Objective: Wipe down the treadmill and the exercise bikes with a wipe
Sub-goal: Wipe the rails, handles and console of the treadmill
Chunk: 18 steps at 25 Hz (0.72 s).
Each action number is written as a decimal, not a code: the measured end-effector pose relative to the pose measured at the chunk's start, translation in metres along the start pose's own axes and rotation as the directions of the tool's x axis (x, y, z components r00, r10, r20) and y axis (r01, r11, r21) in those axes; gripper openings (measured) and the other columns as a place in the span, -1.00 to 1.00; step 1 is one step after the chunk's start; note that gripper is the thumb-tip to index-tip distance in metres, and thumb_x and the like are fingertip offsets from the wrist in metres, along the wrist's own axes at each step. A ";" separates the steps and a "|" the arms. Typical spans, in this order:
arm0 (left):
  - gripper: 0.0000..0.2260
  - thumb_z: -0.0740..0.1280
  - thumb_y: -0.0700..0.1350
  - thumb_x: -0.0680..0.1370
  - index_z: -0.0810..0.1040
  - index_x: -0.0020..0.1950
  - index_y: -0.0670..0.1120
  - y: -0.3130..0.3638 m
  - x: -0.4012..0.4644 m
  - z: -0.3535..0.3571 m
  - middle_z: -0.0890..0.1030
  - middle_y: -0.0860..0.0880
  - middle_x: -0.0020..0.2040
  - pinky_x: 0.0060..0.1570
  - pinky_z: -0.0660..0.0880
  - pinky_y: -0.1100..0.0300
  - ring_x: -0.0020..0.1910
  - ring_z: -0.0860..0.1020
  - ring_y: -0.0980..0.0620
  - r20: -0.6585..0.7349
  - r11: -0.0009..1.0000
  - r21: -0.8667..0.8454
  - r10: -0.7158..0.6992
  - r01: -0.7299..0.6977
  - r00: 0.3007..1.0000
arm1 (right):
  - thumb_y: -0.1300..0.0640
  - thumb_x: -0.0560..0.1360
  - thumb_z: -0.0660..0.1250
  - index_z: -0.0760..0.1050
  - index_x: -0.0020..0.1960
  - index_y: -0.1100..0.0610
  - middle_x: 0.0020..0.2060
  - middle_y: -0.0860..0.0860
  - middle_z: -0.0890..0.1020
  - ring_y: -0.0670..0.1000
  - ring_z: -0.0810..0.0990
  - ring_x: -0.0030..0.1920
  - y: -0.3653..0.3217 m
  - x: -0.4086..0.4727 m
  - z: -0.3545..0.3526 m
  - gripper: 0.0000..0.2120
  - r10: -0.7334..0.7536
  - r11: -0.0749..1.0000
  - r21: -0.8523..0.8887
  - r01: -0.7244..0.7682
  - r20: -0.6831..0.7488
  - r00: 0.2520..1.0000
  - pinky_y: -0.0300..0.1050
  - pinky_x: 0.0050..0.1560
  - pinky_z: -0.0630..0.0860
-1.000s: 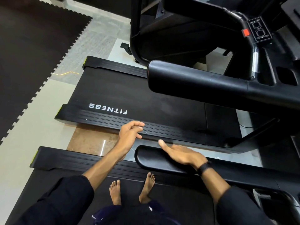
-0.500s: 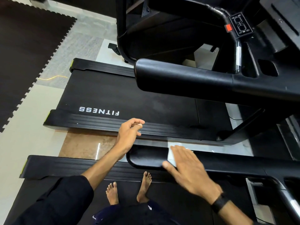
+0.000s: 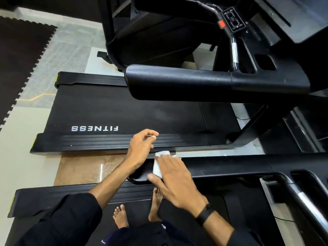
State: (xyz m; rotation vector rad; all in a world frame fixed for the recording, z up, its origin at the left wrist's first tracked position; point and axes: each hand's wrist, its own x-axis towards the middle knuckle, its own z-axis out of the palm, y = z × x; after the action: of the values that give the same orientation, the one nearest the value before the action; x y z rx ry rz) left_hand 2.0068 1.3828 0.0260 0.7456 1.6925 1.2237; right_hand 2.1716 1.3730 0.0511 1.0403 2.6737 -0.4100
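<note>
Two hands at lower centre: right hand, fingers flat, presses white wipe onto treadmill handrail; left hand hovers, loosely curled, holding nothing.

The flat right hand covers most of the small white folded wipe (only its upper-left part shows); the near black padded treadmill handrail runs off the right edge.

wipe: white
treadmill belt: black, with white "FITNESS" letters
handrail: black
console button: red-orange
floor mat: dark, edge cut like puzzle teeth
wristband: black
</note>
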 end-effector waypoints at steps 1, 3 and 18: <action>-0.85 0.30 -0.09 0.53 0.63 -0.10 0.12 0.000 0.001 0.002 0.65 -0.01 -0.02 0.06 0.53 0.02 -0.24 0.60 0.04 0.006 1.000 0.008 0.001 -0.001 1.000 | -0.41 0.55 -0.33 0.18 0.55 0.16 0.50 0.07 0.30 0.10 0.18 0.53 0.009 -0.012 -0.002 -0.14 0.015 1.000 0.016 -0.015 -0.012 1.000 0.02 0.56 -0.02; -0.82 0.29 -0.14 0.56 0.63 -0.10 0.12 0.001 0.002 0.004 0.65 -0.02 -0.01 0.07 0.53 0.02 -0.25 0.60 0.05 0.013 1.000 0.014 0.002 -0.003 1.000 | -0.46 0.47 -0.42 0.11 0.58 0.12 0.56 0.02 0.19 0.04 0.06 0.58 0.036 -0.029 -0.004 -0.05 0.081 0.997 -0.011 -0.081 -0.023 0.996 -0.04 0.57 -0.12; -0.80 0.30 -0.13 0.54 0.63 -0.13 0.15 0.002 0.007 0.002 0.64 0.01 -0.07 -0.03 0.53 0.12 -0.25 0.61 0.02 0.030 0.999 0.035 0.024 -0.025 0.999 | -0.39 0.58 -0.29 0.23 0.52 0.17 0.44 0.09 0.36 0.12 0.26 0.46 0.002 -0.002 0.000 -0.17 0.018 1.000 -0.009 -0.018 -0.023 1.000 0.07 0.51 0.07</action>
State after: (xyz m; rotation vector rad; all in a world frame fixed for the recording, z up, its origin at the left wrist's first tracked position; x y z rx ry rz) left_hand 2.0050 1.3904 0.0255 0.8035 1.6892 1.1969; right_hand 2.1748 1.3729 0.0516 1.0715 2.6818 -0.3837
